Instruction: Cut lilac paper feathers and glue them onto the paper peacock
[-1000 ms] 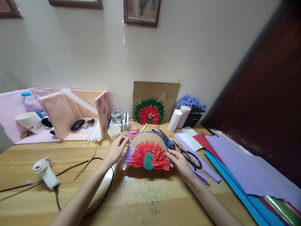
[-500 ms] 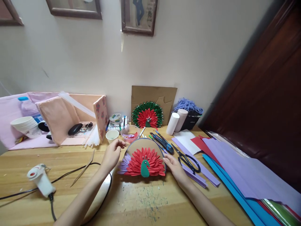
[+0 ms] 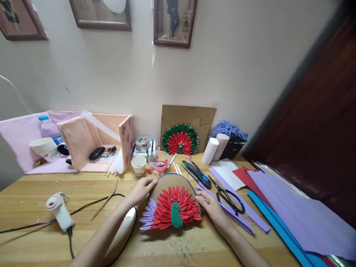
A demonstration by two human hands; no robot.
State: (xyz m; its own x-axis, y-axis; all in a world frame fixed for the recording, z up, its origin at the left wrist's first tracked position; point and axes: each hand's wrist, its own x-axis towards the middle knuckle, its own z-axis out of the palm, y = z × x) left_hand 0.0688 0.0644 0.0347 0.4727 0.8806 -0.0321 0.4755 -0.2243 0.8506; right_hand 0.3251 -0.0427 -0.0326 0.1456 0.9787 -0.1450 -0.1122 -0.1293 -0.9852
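Observation:
Both hands are on a paper peacock craft, which has a green body, red petal-like feathers and several purple feathers at its lower left. Its rounded cardboard backing has a blue edge. My left hand is closed on the upper left rim, thumb and fingers at the edge. My right hand grips the right edge, its fingers partly hidden behind the board. Black-handled scissors and folded purple paper strips lie just right of my right hand.
A white glue gun with a black cord lies at left. Behind stand a paper cup, a plastic bowl and a red-green peacock picture. Utility knife and pens are beyond the craft; purple sheets cover the right side.
The craft has come slightly nearer to me. My left hand has moved onto its upper left rim; my right hand stays at the right edge. The whole view has shifted a little.

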